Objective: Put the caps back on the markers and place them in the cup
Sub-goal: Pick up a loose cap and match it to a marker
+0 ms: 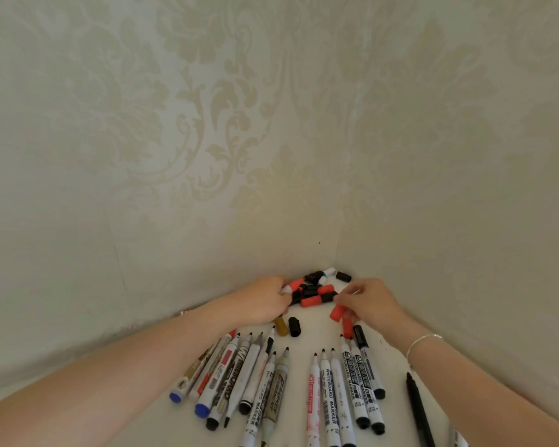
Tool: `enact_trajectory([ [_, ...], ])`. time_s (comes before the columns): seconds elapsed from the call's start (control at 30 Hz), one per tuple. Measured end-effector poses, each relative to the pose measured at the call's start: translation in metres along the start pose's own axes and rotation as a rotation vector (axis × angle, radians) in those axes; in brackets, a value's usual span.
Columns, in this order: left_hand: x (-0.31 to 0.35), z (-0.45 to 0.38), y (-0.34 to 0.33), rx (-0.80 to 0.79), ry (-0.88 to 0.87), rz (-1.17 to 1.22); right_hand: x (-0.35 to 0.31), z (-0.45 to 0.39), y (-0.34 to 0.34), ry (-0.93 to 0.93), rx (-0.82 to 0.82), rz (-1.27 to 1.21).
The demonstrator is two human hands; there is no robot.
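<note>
Where two walls (271, 124) papered in a pale damask pattern meet, a white table (149, 424) runs into the corner, and both bare forearms reach across it toward that corner. A thin silver bracelet (421, 342) circles the right wrist. No cup shows in the head view.

Loose caps (317, 290), black, red and one white with a blue band, lie heaped right in the corner, between the two hands. The left hand (265, 300) is curled with its fingers at the heap's left edge, touching a red and white piece (292, 285); whether it grips that piece I cannot tell. The right hand (368, 301) pinches a red cap (337, 312) between bent fingers just right of the heap. A gold cap (281, 326) and a black cap (294, 326) lie side by side a little nearer the person.

Uncapped markers (331, 401) lie in a fan on the table below the hands, tips pointing to the corner. Most have white barrels printed with black lettering; some ends are blue, some black. The left forearm crosses over the fan's left side. A slim black pen (417, 411) lies apart at the right, beside the right forearm.
</note>
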State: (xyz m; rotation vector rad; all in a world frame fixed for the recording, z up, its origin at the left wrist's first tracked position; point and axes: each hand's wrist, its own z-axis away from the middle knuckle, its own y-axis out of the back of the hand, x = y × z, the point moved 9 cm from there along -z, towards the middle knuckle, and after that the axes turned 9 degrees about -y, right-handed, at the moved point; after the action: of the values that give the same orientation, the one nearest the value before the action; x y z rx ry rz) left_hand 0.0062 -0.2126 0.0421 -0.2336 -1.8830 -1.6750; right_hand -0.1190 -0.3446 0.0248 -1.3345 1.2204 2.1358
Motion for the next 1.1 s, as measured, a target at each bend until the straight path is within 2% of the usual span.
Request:
enact_trajectory([
  [0.07,-0.001,-0.002,-0.002,0.014,0.002,0.067,0.002,0.001,-0.016,0.032,-0.049,0.143],
  [0.17,0.004,-0.002,-0.002,0.033,-0.005,0.207,-0.005,-0.003,-0.015,0.106,0.056,0.413],
  [0.27,0.011,0.0,0.001,0.037,-0.028,0.199,0.002,-0.007,-0.013,0.061,0.093,0.697],
  [0.37,0.015,-0.002,0.004,0.045,-0.059,0.161,0.007,-0.006,-0.017,0.038,0.084,0.781],
  [0.5,0.016,-0.002,0.005,0.04,-0.042,0.187,0.003,-0.004,-0.023,0.102,0.124,0.808],
  [0.57,0.017,-0.001,0.004,0.028,-0.054,0.164,-0.003,-0.004,-0.019,0.13,0.144,0.656],
  [0.63,0.017,0.0,0.004,0.036,-0.07,0.149,-0.013,-0.001,-0.008,0.123,0.14,0.304],
  [0.7,0.015,0.002,0.006,0.056,-0.083,0.142,-0.022,0.002,0.002,0.08,0.075,-0.094],
  [0.77,0.012,0.002,0.006,0.071,-0.086,0.142,-0.03,0.005,0.003,0.042,-0.055,-0.37],
  [0.83,0.01,0.003,0.006,0.073,-0.085,0.143,-0.04,0.011,0.002,0.045,-0.147,-0.472],
  [0.9,0.011,0.002,0.006,0.068,-0.089,0.151,-0.045,0.013,0.001,0.057,-0.17,-0.529],
  [1.1,0.012,0.0,0.007,0.081,-0.102,0.171,-0.045,0.013,0.002,0.072,-0.059,-0.52],
])
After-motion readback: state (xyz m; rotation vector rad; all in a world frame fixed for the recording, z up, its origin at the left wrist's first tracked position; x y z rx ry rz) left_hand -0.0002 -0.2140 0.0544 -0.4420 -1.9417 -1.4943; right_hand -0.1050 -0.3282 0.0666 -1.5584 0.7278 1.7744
